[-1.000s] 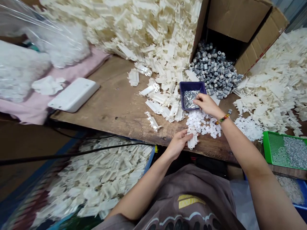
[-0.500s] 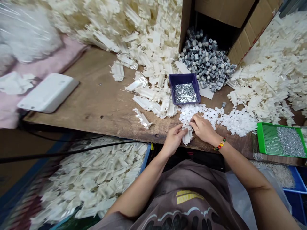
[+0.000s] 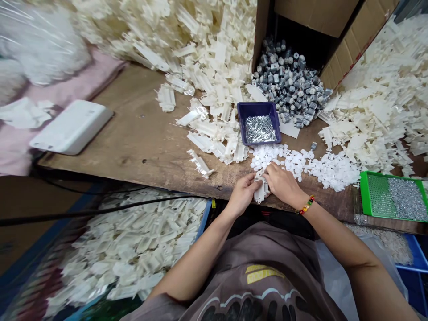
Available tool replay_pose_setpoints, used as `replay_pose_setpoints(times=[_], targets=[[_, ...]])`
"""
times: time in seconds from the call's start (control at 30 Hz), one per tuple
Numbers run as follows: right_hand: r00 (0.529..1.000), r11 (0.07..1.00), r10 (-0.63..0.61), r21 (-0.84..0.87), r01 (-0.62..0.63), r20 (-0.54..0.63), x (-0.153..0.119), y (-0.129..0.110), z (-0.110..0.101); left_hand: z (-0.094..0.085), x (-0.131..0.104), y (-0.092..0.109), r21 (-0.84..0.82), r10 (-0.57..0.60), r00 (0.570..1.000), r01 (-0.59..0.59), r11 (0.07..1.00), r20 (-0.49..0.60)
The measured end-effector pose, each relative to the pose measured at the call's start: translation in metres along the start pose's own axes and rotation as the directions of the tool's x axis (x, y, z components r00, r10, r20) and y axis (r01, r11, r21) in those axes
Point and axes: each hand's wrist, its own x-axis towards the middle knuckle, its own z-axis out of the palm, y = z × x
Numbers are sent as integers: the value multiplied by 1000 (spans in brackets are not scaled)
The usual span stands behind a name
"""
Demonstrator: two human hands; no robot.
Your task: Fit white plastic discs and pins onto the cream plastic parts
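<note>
At the table's front edge my left hand grips a white plastic housing part, thumb on top. My right hand, with a beaded bracelet at its wrist, bends over the far end of the same part. Its fingertips are pinched together there, and whatever they hold is too small to make out. Just beyond both hands lie small white plastic discs in a loose spread. Behind them stands a purple tray of thin metal pins. One assembled white part lies left of my hands.
Grey motors spill from a cardboard box. White plastic parts heap up behind and at right. A green tray of small metal pieces sits right, a white power box left. A blue crate of parts stands below the table.
My right hand has shifted slightly, its fingers still at the far end of the housing part. The left hand keeps its hold. The whole view has moved a little.
</note>
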Motion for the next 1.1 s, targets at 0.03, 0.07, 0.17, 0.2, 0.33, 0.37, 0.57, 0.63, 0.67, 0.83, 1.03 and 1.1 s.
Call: replay_pose_setpoints(times=[0.03,0.07,0.17,0.2,0.33,0.37,0.57,0.63,0.67,0.83,1.03,1.1], targets=[[999,992,26,122,-24,-19,0,3,1,0,-1,1,-15,-10,1000,10,1000,10],[998,967,59,249,-48,-37,-1,6,2,1,-1,3,-29,-23,1000,24,999,21],[984,878,156,467,-102,-79,-3,13,7,2,-2,7,-57,-49,998,51,997,30],[980,878,174,466,-111,-96,-3,14,8,2,-3,7,-59,-47,999,49,997,26],[983,956,132,279,-93,-124,-5,11,11,3,-2,5,-58,-28,1000,28,998,10],[987,972,112,220,-85,-114,-6,9,10,2,-2,5,-56,-24,1000,25,998,14],[996,995,59,-78,-63,-61,-11,-7,14,0,-1,1,-22,13,1000,-13,1000,-7],[995,998,67,8,-66,-68,-14,-5,13,-1,-2,2,-31,10,1000,-10,999,-8],[994,993,87,88,-81,-68,-15,0,11,-1,-3,3,-39,-1,1000,1,999,-1],[959,961,226,202,-190,-173,-24,28,-4,2,-10,8,-22,-97,993,99,995,74],[993,985,82,-146,-94,-88,-24,22,-1,10,-14,2,-14,-84,993,85,996,87],[994,978,84,-183,-96,-76,-23,18,3,11,-14,0,-16,-81,994,82,996,67]])
